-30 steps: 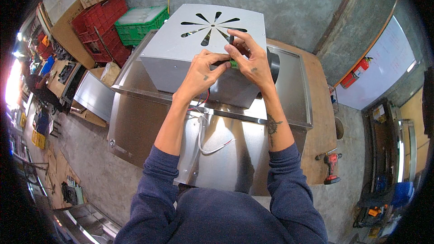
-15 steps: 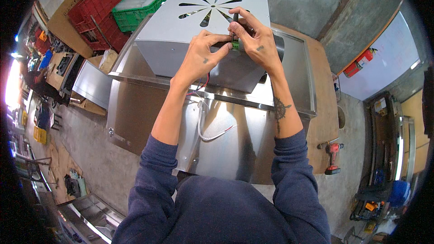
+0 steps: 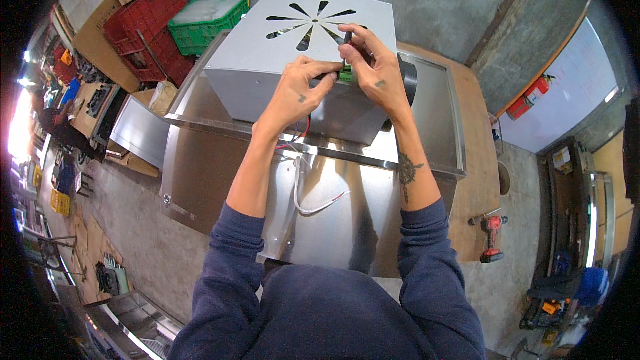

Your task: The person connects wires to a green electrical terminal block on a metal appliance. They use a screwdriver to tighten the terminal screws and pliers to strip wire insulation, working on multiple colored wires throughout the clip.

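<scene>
At the upper front edge of a grey metal housing (image 3: pixel 233 87), both of my hands meet at a small green terminal block (image 3: pixel 346 75). My left hand (image 3: pixel 297 93) pinches the block's left end between thumb and forefinger. A screwdriver with a dark handle (image 3: pixel 347 38) stands nearly upright in my right hand (image 3: pixel 375 77), its lower end on or just at the block. Its tip is too small to make out. Red and dark wires (image 3: pixel 306 127) hang below my left hand, and a white cable (image 3: pixel 297 190) with stripped-back ends lies on the steel sheet beneath.
The housing rests on a large stainless steel piece (image 3: pixel 440 113) over a wooden board (image 3: pixel 477 133). On the board's right side lies a red cordless drill (image 3: pixel 492 237). Green (image 3: pixel 207 27) and red crates (image 3: pixel 147 20) stand at the far left; a fire extinguisher (image 3: pixel 530 97) hangs at the right.
The view has shifted slightly, so the housing sits a little lower. My left hand has slid a bit leftward along the block, showing more of its green face; the screwdriver stays upright in my right hand.
</scene>
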Tool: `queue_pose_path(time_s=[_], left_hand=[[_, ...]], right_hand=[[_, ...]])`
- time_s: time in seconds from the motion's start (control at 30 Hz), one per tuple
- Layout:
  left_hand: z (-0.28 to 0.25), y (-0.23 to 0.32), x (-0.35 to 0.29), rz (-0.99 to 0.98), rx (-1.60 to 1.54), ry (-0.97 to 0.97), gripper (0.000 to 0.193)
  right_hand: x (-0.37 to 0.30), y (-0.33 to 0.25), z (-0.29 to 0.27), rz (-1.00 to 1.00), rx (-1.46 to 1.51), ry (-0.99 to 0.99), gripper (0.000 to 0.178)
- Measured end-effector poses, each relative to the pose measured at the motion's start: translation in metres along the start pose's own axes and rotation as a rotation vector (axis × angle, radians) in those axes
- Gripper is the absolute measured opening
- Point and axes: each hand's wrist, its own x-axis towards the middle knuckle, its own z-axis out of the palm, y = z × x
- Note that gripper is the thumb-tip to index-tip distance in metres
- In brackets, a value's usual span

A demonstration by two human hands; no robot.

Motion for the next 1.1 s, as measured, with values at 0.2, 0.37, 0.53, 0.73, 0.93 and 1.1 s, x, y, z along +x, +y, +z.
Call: queue_pose_path(time_s=[0.2,0.37,0.53,0.73,0.93,1.1], left_hand=[[0.000,0.000,-0.001,-0.029,0.003,-0.006,0.029],[-0.003,0.004,-0.001,0.006,0.038,0.013,0.026],[-0.002,0.005,0.001,-0.007,0.041,0.001,0.027],[-0.005,0.007,-0.002,-0.035,0.047,-0.008,0.027],[-0.003,0.001,0.000,-0.063,-0.004,-0.046,0.031],[-0.002,0.002,-0.002,-0.082,0.000,-0.042,0.031]], right_hand=[[0.003,0.000,-0.001,0.013,-0.076,-0.010,0.032],[0.001,-0.006,0.003,0.044,0.045,0.007,0.029],[0.001,0.000,0.002,0.050,0.161,0.046,0.029],[0.001,0.001,0.001,-0.003,0.062,0.021,0.032],[0.003,-0.002,0.002,0.008,-0.081,0.046,0.033],[0.001,0.004,0.005,-0.001,0.084,0.060,0.033]])
